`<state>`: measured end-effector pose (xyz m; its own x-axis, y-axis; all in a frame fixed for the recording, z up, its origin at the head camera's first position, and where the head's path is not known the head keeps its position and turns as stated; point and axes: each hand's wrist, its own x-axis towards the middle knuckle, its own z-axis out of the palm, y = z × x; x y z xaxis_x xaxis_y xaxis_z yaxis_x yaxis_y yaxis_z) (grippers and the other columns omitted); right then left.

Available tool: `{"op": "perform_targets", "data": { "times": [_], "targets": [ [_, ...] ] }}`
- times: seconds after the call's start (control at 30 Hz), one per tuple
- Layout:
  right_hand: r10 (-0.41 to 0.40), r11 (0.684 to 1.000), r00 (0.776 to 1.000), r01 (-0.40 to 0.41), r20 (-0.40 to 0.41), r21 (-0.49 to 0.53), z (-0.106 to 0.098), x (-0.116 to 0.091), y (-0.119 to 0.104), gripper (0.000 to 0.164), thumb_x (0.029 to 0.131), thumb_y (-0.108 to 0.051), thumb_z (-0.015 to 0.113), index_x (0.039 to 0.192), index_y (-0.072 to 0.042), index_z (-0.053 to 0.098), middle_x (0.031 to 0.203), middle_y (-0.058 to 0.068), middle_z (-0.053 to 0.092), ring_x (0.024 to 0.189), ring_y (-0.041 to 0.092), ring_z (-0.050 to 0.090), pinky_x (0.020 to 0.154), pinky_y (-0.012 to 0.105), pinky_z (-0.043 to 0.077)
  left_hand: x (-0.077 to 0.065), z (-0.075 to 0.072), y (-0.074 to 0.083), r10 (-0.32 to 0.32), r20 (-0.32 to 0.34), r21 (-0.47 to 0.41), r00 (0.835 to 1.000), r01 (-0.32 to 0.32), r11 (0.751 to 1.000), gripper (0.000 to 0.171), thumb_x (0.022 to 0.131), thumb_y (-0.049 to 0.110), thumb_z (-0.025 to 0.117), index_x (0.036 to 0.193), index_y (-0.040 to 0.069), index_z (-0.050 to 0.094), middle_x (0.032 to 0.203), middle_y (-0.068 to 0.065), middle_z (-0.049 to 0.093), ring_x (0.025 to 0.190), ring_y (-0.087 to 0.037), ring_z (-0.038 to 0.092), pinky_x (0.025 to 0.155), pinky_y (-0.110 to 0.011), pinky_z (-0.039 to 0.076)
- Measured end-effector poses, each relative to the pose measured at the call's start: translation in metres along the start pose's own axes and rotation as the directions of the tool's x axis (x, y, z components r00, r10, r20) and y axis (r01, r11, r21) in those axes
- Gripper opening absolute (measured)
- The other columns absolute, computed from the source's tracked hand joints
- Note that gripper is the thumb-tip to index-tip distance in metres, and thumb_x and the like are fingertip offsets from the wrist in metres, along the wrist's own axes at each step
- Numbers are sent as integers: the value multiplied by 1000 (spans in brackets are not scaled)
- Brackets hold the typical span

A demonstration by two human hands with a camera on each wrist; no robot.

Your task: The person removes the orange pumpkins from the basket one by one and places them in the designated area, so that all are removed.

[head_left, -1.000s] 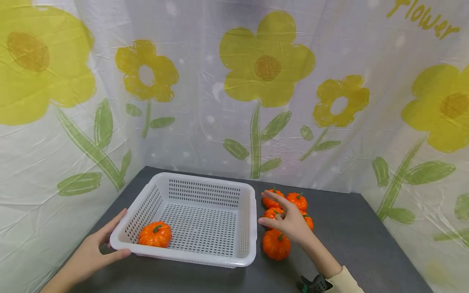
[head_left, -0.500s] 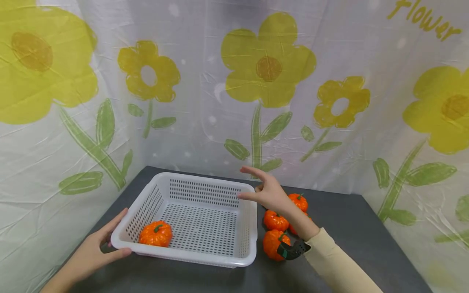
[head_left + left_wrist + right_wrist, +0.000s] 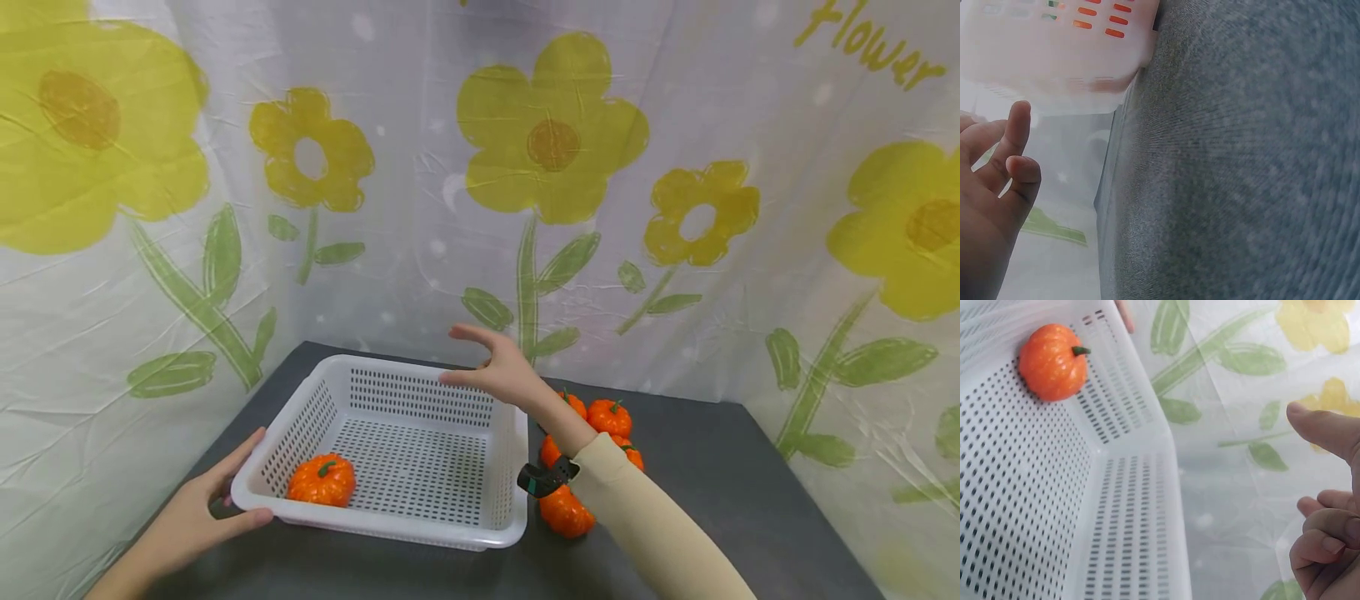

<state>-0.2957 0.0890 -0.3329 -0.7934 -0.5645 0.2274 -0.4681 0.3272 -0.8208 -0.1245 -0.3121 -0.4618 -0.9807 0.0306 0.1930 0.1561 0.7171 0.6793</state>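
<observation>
One pumpkin (image 3: 321, 480) lies in the near left corner of the white basket (image 3: 420, 368), so by the look of it the filling has only just started. The other pumpkins (image 3: 609, 417) sit in a cluster on the dark table (image 3: 720, 483) just beside the basket's right wall, partly hidden by the sleeve; at least four show. The right hand (image 3: 501, 373) hovers above the basket's far right rim, palm down; in the wrist view its thumb is out and its other fingers are loosely bent, and it carries nothing, so no pumpkin is on its way at this moment. The left hand (image 3: 197, 515) rests against the basket's near left corner, thumb laid along the front rim, fingers straight and relaxed, steadying it rather than gripping. Judging from this, one piece is in and the whole cluster outside is left to do.
</observation>
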Motion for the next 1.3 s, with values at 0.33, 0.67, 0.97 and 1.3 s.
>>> {"op": "perform_targets", "data": {
  "times": [0.33, 0.67, 0.97, 1.3],
  "targets": [
    [-14, 997, 1000, 14, -4, -79, 32, 31, -10, 79, 89, -33, 87, 159, -20, 51, 159, -1, 53, 116, 21, 70, 96, 42, 57, 0, -1, 2, 3, 2, -19, 1000, -3, 1000, 103, 89, 29, 86, 170, 18, 25, 152, -31, 52, 93, -1, 56, 72, -24, 40],
    [29, 999, 999, -30, -19, -40, 71, 53, -1, 81, 87, -33, 89, 158, -18, 52, 156, -1, 56, 142, 25, 52, 116, 50, 43, 0, -1, 3, 8, -10, -20, 1000, -8, 1000, 103, 87, 29, 88, 169, 15, 27, 152, -29, 53, 93, -1, 57, 72, -24, 41],
    [75, 997, 997, -75, -1, -17, 98, 58, 12, 78, 89, -35, 87, 158, -22, 52, 158, -4, 54, 142, 24, 53, 113, 49, 46, 0, 1, 3, 8, -21, -24, 1000, -9, 1000, 102, 87, 26, 88, 169, 15, 29, 148, -24, 57, 90, -2, 54, 70, -25, 38],
    [53, 994, 993, -42, 110, -101, 126, 58, 23, 78, 86, -35, 89, 154, -17, 57, 152, -4, 60, 147, 19, 48, 119, 48, 40, -2, 1, 2, 12, -30, -33, 999, -13, 999, 102, 87, 27, 88, 169, 17, 29, 147, -23, 56, 89, -5, 53, 69, -26, 37]
  ]
}}
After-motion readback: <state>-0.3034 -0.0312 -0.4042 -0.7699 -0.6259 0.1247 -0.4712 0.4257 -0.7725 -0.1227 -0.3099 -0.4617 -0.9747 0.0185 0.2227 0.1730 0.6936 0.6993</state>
